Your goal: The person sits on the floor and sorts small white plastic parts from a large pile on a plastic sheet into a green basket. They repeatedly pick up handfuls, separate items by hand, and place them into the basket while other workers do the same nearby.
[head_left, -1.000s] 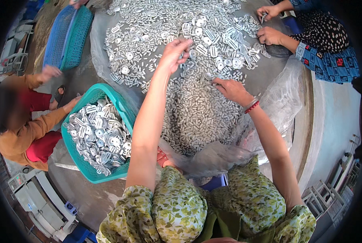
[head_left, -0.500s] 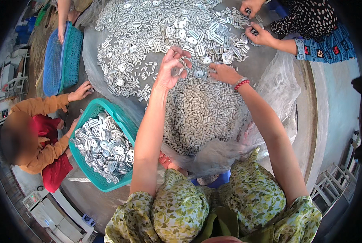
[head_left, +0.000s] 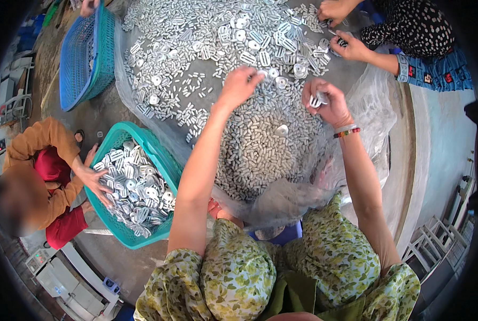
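From afar I saw the right hand (head_left: 327, 102) pinch a slotted piece (head_left: 315, 101) aloft, likely to clear nearby pellets (head_left: 266, 158) — left hand (head_left: 240, 87), I couldn't tell.

Clear plastic sheet (head_left: 379, 101) carried sm. grey pellets (head_left: 257, 155), w/ slotted pcs (head_left: 248, 58) & round pcs (head_left: 300, 71) lying on & among 'em.
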`<state>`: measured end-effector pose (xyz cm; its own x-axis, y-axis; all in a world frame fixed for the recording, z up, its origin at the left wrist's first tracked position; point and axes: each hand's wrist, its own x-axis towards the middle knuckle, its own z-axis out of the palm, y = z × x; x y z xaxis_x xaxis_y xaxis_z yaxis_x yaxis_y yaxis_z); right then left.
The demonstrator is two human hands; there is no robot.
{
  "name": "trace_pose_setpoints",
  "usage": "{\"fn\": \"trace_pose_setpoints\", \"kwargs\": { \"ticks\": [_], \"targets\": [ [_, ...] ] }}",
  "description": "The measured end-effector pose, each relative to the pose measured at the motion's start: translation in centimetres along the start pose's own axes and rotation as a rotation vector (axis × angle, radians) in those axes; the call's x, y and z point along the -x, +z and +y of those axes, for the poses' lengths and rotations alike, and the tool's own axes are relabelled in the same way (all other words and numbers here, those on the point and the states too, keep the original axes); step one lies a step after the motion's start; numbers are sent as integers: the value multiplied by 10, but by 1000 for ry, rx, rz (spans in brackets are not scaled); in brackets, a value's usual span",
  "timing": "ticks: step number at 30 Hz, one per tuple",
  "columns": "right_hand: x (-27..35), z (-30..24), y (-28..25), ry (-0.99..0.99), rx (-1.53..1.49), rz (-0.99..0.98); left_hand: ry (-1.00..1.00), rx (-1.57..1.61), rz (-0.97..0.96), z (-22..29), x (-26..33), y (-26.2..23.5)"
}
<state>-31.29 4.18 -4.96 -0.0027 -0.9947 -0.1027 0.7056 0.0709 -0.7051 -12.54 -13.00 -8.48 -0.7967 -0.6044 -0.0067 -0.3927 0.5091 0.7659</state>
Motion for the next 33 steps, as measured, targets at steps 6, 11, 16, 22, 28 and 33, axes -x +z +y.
{"fn": "trace_pose_setpoints", "kwargs": {
  "ticks": [6,11,16,22,28,33],
  "targets": [
    [-24,-1,-1,169,-138,402,-351,414,-26,25,3,-25],
    [-53,41,-55,-134,1515,432,-6,285,38,49,0,-21],
    [-54,46,-13,200,1687,373,-351,1085,-387,83,24,-21],
    [-23,6,-16,118,257,515,181,-233,-379,64,56,52],
    [-45,-10,-58,324,686,748,221,-300,-486,77,49,47],
    [-68,21,-46,381,1741,750,197,-405,-488,74,63,46]
  ]
}}
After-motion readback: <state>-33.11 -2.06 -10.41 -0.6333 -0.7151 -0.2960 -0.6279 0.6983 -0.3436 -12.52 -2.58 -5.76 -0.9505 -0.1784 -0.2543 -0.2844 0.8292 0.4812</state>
